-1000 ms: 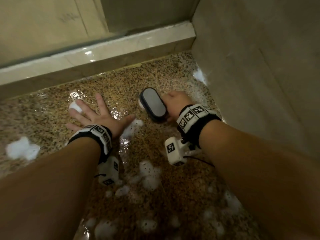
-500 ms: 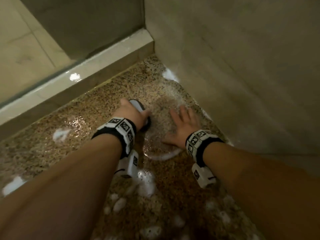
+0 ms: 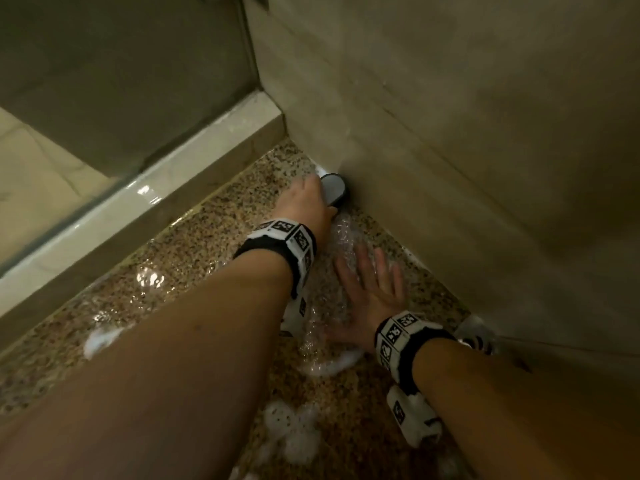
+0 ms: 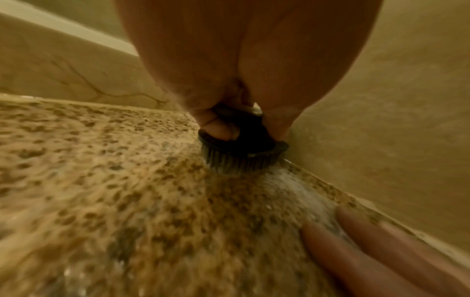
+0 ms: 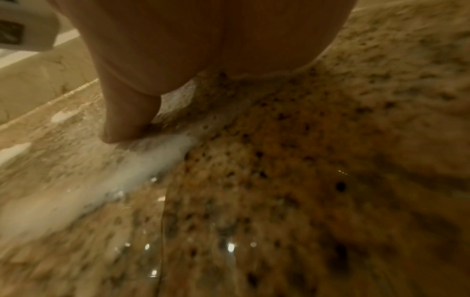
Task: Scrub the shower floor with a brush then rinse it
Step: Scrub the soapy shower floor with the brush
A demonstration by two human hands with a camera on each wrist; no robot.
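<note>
Speckled granite makes up the floor [image 3: 194, 258], wet and glinting, with white foam [image 3: 292, 433] in clumps low in the head view and a smear of it under the right palm. Upper centre of that view, the left hand [image 3: 306, 206] grips the brush [image 3: 333, 192], fingers and thumb curled round its dark body; the left wrist view shows the bristles [image 4: 239, 160] pressed onto the floor, right against the wall [image 3: 450, 150] near the corner where the wall meets the curb [image 3: 145, 199]. Lower and to the right, the right hand [image 3: 372, 289] lies flat on the wet floor, fingers spread and straight, holding nothing (two of its fingers [image 4: 376, 247] show at the lower right of the left wrist view). The right wrist view gives only the palm, the thumb resting on the floor and a streak of foam beside it. At the right edge of the head view, at the wall's foot, sits a metal drain [image 3: 474, 336]. Both wrists carry marker-printed bands.
</note>
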